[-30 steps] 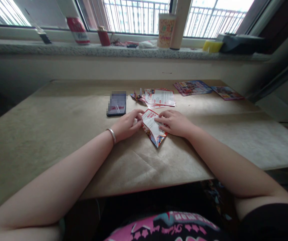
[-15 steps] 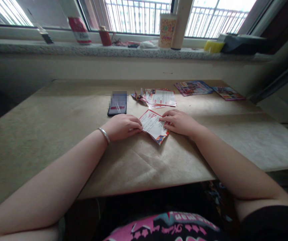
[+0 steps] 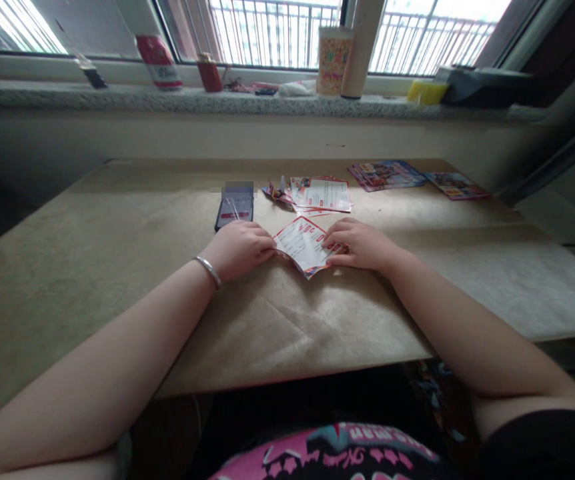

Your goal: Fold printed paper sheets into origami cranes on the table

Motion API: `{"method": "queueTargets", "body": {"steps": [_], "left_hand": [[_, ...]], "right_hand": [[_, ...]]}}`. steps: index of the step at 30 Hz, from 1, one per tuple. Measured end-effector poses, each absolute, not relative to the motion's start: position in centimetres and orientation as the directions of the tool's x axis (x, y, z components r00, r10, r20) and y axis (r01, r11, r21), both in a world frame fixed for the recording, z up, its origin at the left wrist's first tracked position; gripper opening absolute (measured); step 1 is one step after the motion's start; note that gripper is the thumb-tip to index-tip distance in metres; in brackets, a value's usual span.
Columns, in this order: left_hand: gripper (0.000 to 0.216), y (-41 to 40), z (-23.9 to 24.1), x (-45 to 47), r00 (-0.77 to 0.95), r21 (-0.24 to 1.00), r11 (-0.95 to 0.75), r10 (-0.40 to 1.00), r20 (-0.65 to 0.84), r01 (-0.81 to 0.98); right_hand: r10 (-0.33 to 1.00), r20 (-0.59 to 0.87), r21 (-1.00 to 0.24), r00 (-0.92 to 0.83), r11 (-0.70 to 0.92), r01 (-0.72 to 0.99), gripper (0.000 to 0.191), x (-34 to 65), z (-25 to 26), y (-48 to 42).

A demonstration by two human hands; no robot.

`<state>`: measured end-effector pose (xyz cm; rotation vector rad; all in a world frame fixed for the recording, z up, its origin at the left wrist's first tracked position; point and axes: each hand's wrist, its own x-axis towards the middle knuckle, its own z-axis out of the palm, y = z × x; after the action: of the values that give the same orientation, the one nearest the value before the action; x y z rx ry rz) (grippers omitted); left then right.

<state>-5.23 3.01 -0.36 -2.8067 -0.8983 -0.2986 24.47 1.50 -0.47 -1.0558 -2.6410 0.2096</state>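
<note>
A sheet of printed paper (image 3: 301, 241), white with red headings and a coloured edge, lies diamond-wise on the table between my hands. My left hand (image 3: 243, 248), a silver bangle at its wrist, pinches the left corner. On the right corner my right hand (image 3: 360, 244) grips the paper with bent fingers, the thumb low at its edge. The near corner bends slightly upward. Just beyond my left hand lies a phone (image 3: 236, 205) with its screen lit. Behind the sheet sits a stack of similar printed papers (image 3: 323, 193), beside a crumpled colourful paper piece (image 3: 278, 193).
Colourful printed booklets (image 3: 387, 175) and another one (image 3: 456, 185) lie at the table's back right. On the windowsill (image 3: 267, 103) stand a red-and-white can (image 3: 158, 63), a red container (image 3: 210, 75), a patterned cup (image 3: 335, 63) and a yellow object (image 3: 426, 92).
The sheet has shifted slightly left and away from me, and its near corner shows less coloured print. My left hand has moved a little left and away; the right thumb sits lower.
</note>
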Motion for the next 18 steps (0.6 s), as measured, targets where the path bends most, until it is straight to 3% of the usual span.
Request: {"method": "queueTargets", "body": {"steps": [7,18], "left_hand": [[0.034,3.26,-0.36,-5.49,0.792,-0.072,-0.801,0.566,0.228,0.594],[0.042,3.71,-0.56,-5.80,0.732,0.114,-0.753,0.657,0.182,0.648]], "right_hand": [[0.674,0.169,-0.221,-0.719,0.737,0.638,0.040,24.90,-0.37,1.43],[0.637,0.201,-0.154,-0.744,0.771,0.618,0.022,25.03,-0.36,1.34]]}}
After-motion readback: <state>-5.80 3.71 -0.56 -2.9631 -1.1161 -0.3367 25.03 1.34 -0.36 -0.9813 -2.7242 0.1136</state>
